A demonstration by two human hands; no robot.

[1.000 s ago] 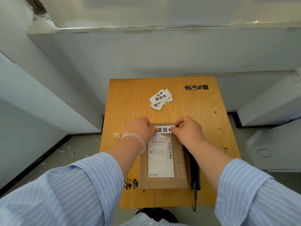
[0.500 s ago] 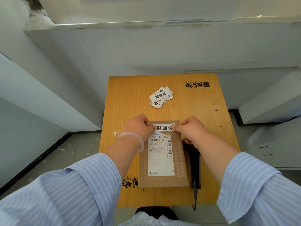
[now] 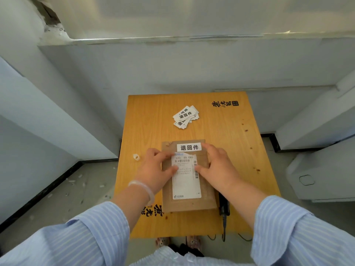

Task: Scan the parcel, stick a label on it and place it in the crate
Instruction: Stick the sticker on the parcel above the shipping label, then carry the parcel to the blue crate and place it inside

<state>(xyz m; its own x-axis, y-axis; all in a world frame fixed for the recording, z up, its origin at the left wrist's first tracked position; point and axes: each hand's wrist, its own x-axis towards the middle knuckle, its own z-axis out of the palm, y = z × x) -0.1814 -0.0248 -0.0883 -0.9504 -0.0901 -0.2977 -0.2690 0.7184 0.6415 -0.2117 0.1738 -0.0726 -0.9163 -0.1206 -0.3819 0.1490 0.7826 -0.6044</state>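
— Where is the parcel (image 3: 189, 203)?

— Flat on the yellow wooden table (image 3: 153, 129), towards its near edge, long side running away from the person. It is a brown cardboard mailer.

— And the label?

— A white label (image 3: 189, 147) with three black characters sits across the far end of the parcel, lying flat on the cardboard. Just below it is a larger white shipping slip (image 3: 186, 181) with barcodes and small print.

— What are the hands doing?

— Both rest on the parcel. The left hand (image 3: 155, 169) lies on the parcel's left edge with fingers spread and stretched out, tips reaching onto the shipping slip; it grips nothing. The right hand (image 3: 217, 166) lies on the right side the same way, fingers loose and extended, one fingertip touching the right end of the label, thumb pointing in over the slip. Nothing is pinched in it either.

— Anything on the wrists?

— A pale bangle (image 3: 143, 187) on the left wrist. Both arms come out of blue striped sleeves (image 3: 288, 233).

— What else is on the table?

— A black handheld scanner (image 3: 223, 205) lies just beside the parcel's right edge, partly under the right forearm, its cable (image 3: 223, 230) trailing off the near edge. A loose heap of spare labels (image 3: 185, 117) lies further away, well apart from the parcel. A small white scrap (image 3: 136, 157) sits near the left edge.

— The crate?

— I cannot see it.
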